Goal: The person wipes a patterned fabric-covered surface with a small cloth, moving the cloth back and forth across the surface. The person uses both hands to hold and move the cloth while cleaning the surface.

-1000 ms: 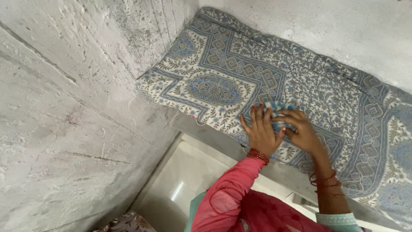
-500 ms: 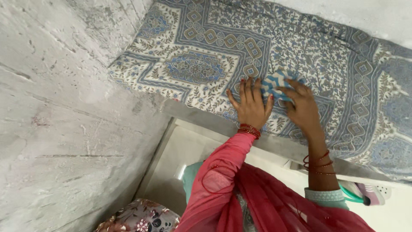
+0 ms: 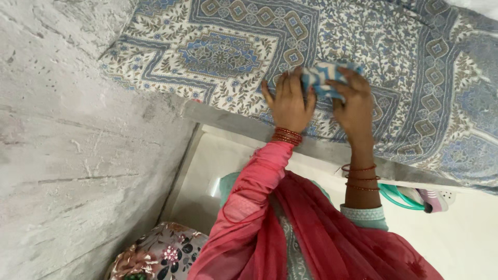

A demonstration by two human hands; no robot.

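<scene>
On the patterned sheet (image 3: 394, 57), near its lower edge: small blue-and-white zigzag cloth (image 3: 320, 78), folded, lying flat against the fabric; touching it from the left, left hand (image 3: 288, 101), palm down, fingers spread and pressed flat, fingertips reaching the cloth's left edge; on the cloth's right side, right hand (image 3: 354, 106), fingers curled over the cloth and pinching its right part, thumb side toward the other hand; both hands close together, nearly meeting over the cloth.

Around each wrist, red bangles (image 3: 284, 137): a tight stack on the left, looser rings on the right forearm; over the left arm, a pink sleeve (image 3: 254, 192); across the chest, a pink scarf (image 3: 321, 233); at the right elbow, a pale teal cuff (image 3: 364, 215).

Under the sheet, a grey ledge (image 3: 233, 120) running along its lower edge, sheet hanging slightly over it; below the ledge, pale floor (image 3: 467, 233); at right, just under the ledge, a green hose (image 3: 398, 197) beside a pink-and-white slipper (image 3: 433, 199).

At left, rough grey wall (image 3: 67, 155), meeting the sheet's corner near the top; at the bottom left, a floral bundle (image 3: 155, 256) in dark and pink, near the wall and well apart from the hands.
</scene>
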